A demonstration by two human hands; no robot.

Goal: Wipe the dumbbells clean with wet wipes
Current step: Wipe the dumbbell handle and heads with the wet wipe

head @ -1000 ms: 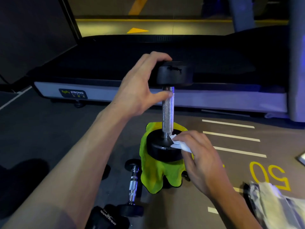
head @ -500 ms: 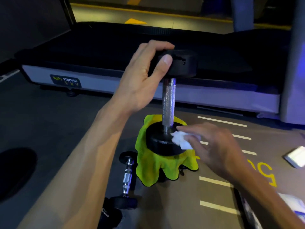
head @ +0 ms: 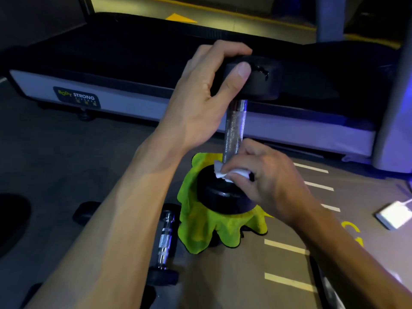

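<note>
Standing upright on its lower black head, the dumbbell (head: 235, 130) rests on a yellow-green cloth (head: 200, 228) draped over something on the gym floor (head: 66, 166); the right hand (head: 267, 181) pinches a crumpled white wet wipe (head: 223, 173) between thumb and fingertips and presses it on the lower head's top face, right beside the knurled metal handle; the left hand (head: 196, 103) curls round the upper head, thumb pressed on its side, fingers over the top; a smaller dumbbell (head: 165, 241) lies on the floor just left of the cloth; a treadmill (head: 111, 63) stretches behind; a white box (head: 393, 215) lies far right.
</note>
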